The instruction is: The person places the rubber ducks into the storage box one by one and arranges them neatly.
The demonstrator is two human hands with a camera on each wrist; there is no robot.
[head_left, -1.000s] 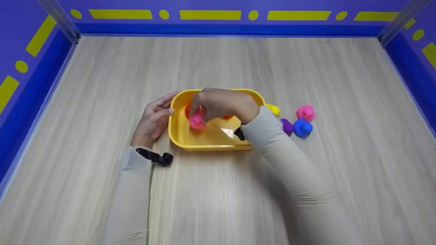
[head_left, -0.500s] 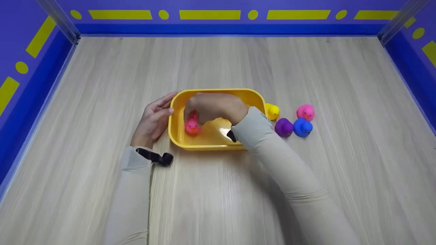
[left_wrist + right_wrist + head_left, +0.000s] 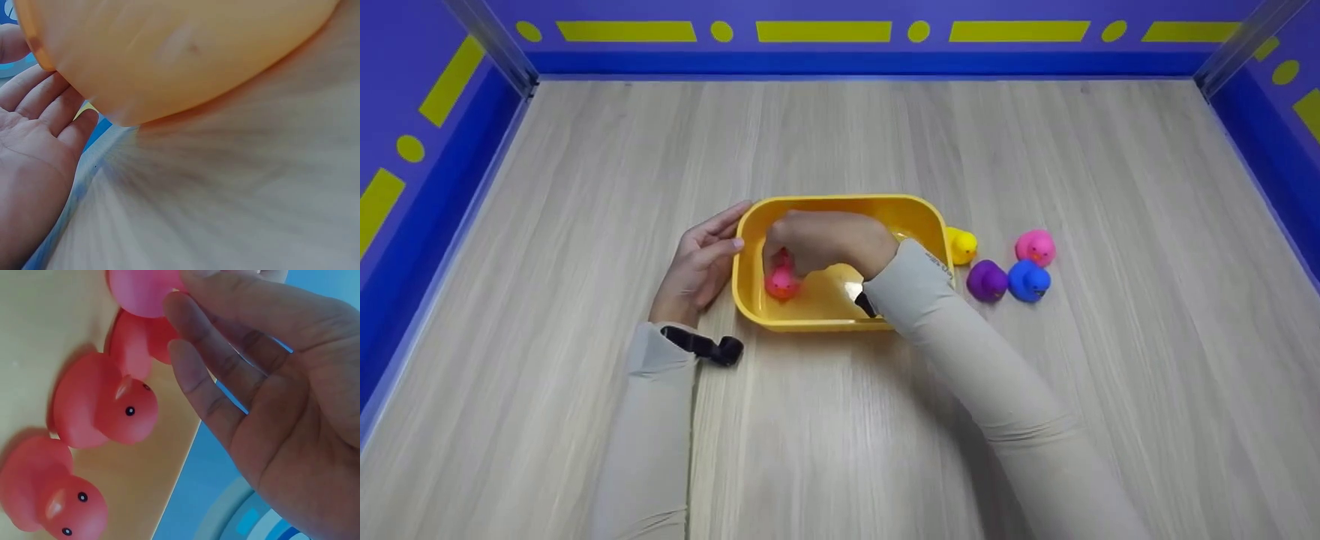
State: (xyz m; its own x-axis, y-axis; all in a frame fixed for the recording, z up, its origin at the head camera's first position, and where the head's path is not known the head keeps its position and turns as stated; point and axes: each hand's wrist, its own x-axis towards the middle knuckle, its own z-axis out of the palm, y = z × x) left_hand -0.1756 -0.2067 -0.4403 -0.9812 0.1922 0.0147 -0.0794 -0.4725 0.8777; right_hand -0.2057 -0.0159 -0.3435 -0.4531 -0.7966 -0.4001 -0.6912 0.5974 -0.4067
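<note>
My left hand [image 3: 697, 262] holds the left end of a yellow plastic tub [image 3: 840, 324], thumb at the rim and fingers along the outer wall. In the left wrist view those fingers [image 3: 48, 93] lie against the tub's side. Reaching inside the tub, my right hand [image 3: 829, 240] pinches a pink rubber duck [image 3: 782, 283] low near the left end. The right wrist view has this pink duck at its top edge, by the fingertips [image 3: 188, 363]. Red rubber ducks [image 3: 107, 402] sit in a row beside it, hidden under my hand in the head view.
Right of the tub, a yellow duck [image 3: 962, 246], a purple duck [image 3: 987, 281], a blue duck [image 3: 1029, 281] and another pink duck [image 3: 1036, 247] stand on the wooden table [image 3: 840, 420]. Blue-purple panels [image 3: 840, 64] with yellow marks border the table.
My right hand has moved left and down into the tub with the pink duck, mostly in the first half second. The purple duck has come out from behind my sleeve. My left hand stays put.
</note>
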